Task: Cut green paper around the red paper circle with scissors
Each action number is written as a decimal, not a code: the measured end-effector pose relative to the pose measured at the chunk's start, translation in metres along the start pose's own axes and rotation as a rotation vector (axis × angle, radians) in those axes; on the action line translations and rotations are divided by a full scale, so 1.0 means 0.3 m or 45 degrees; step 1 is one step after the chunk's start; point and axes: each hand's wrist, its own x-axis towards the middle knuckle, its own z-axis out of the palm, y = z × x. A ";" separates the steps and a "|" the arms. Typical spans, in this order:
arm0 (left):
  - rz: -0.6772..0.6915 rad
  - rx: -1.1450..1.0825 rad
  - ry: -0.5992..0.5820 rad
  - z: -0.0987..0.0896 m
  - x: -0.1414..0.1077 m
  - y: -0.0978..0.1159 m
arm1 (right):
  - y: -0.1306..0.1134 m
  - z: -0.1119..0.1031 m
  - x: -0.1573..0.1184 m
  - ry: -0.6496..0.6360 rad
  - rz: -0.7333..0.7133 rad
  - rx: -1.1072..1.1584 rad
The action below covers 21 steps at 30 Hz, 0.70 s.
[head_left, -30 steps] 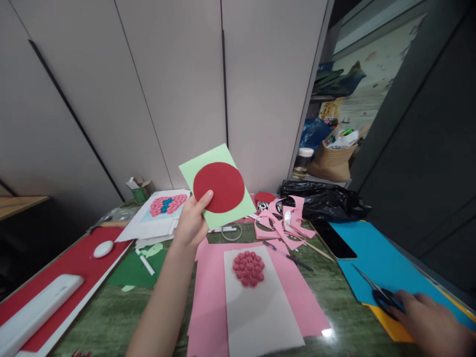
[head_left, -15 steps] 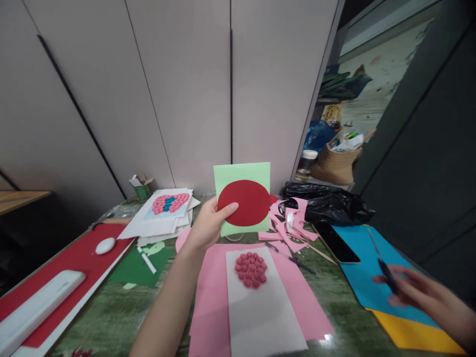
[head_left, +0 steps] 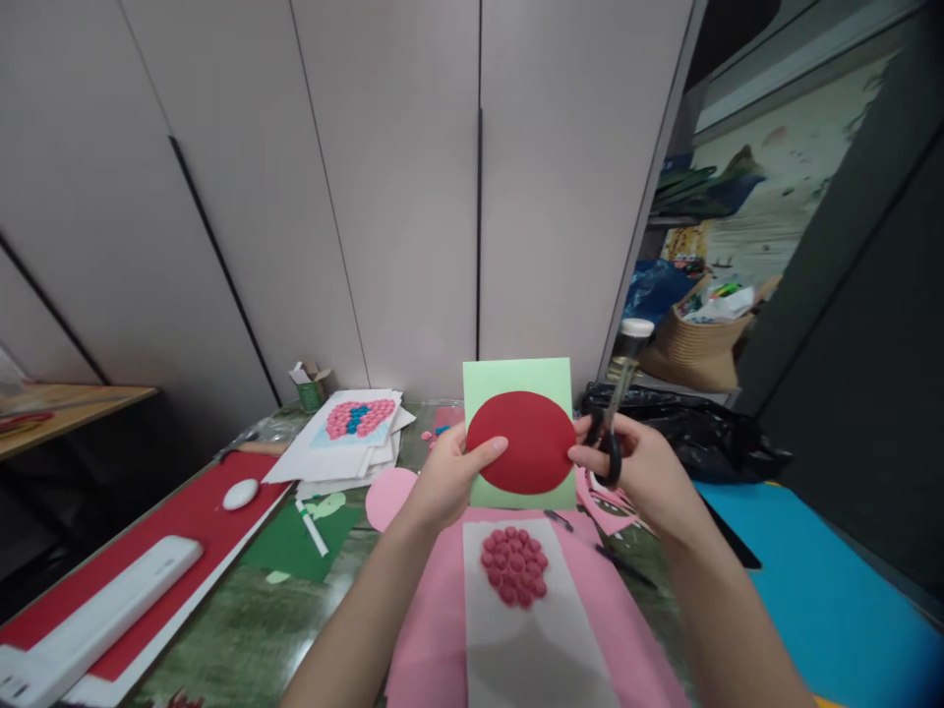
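In front of me my left hand (head_left: pixel 446 482) pinches a red paper disc (head_left: pixel 535 442) together with a light green paper sheet (head_left: pixel 516 376) behind it, thumb on the red face. A pair of black-handled scissors (head_left: pixel 611 460) is gripped by my right hand (head_left: pixel 649 477), blades pointing up. The right thumb and fingers reach the right edge of the red disc. Below the papers, a cluster of raised pink balls (head_left: pixel 514 567) lies on a white sheet (head_left: pixel 531 654), which rests on pink paper (head_left: pixel 428 644).
Left lie a white bar-shaped device (head_left: pixel 110 605), a white oval object (head_left: pixel 241 494), a marker (head_left: pixel 311 528) and a dotted artwork (head_left: pixel 361 420) on stacked paper. Right are a black plastic bag (head_left: pixel 708 433), blue paper (head_left: pixel 811 560) and a partly hidden phone (head_left: pixel 734 536). A grey cabinet (head_left: pixel 390 197) stands behind.
My right hand has brought the scissors in from the far right to the papers' right edge, turning the blades upward. The view has shifted, and the left hand still holds both papers.
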 end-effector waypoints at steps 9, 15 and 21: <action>-0.002 0.023 0.043 0.023 0.052 -0.079 | 0.046 -0.043 0.031 0.062 0.073 -0.059; -0.022 0.045 0.056 0.012 0.080 -0.122 | 0.067 -0.068 0.044 0.038 0.019 -0.189; -0.203 -0.282 0.156 0.010 0.087 -0.118 | 0.069 -0.073 0.052 0.060 0.018 -0.211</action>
